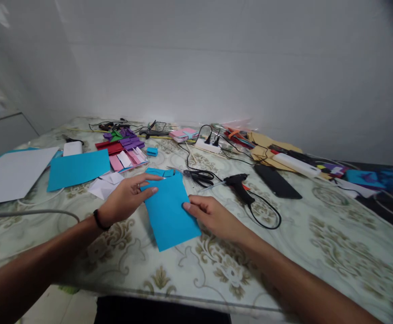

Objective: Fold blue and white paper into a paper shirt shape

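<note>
A sheet of bright blue paper (172, 220) is held slightly tilted over the patterned tablecloth. My left hand (129, 193) pinches its upper left edge between thumb and fingers. On the right edge, my right hand (210, 213) grips the same sheet, thumb on top. Just behind the sheet lie small blue paper pieces (163, 172) and a pair of scissors with black handles (201, 177). To the right of them rests a black hot glue gun (238, 186), its cord looping on the table.
At left lie another blue sheet (78, 169), a white sheet (14, 173) and folded coloured papers (125, 157). Toward the back stands a white power strip (207, 146) with plugs and cords. A black phone (277, 181) and brown paper (274, 144) lie at right.
</note>
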Available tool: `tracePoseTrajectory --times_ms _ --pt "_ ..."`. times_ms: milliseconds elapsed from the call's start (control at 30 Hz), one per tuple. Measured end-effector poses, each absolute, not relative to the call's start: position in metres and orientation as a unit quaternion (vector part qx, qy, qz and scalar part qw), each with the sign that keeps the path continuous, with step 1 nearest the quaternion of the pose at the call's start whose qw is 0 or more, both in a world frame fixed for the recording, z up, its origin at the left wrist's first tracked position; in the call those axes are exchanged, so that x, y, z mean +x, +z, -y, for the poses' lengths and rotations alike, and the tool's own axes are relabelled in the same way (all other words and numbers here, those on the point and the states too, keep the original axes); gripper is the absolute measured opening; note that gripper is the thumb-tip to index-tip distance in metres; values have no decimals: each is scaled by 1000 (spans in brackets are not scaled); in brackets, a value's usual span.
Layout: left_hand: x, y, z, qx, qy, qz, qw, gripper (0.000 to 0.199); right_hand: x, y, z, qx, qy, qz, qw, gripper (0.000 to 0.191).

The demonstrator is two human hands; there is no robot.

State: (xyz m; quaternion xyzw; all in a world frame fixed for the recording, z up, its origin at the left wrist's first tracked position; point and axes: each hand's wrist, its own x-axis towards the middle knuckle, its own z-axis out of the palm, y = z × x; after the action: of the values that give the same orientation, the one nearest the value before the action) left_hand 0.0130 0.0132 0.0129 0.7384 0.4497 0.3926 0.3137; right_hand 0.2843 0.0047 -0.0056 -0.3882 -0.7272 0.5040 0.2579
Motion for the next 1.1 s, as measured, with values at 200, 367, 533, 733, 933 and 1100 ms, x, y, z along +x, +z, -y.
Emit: tracePoseTrajectory --times_ms 200,367,533,733,933,1100 --pt "14 9 -11 758 351 -457 306 42 286 -6 -5 -397 519 712 256 57" --pt "17 15 -9 771 333 -439 321 39 287 -6 -5 -391 488 726 287 54" --pt "19 18 -6 782 314 -434 320 41 286 -6 -6 -393 481 726 296 52" --pt "20 13 -4 805 261 -418 330 41 285 -4 -5 -396 471 729 299 50" --pt "21 13 -2 811 258 -414 324 41 285 -5 -5 -387 466 737 300 50" --pt "22 16 -1 821 253 -411 304 42 284 -5 -5 -381 459 741 310 49"
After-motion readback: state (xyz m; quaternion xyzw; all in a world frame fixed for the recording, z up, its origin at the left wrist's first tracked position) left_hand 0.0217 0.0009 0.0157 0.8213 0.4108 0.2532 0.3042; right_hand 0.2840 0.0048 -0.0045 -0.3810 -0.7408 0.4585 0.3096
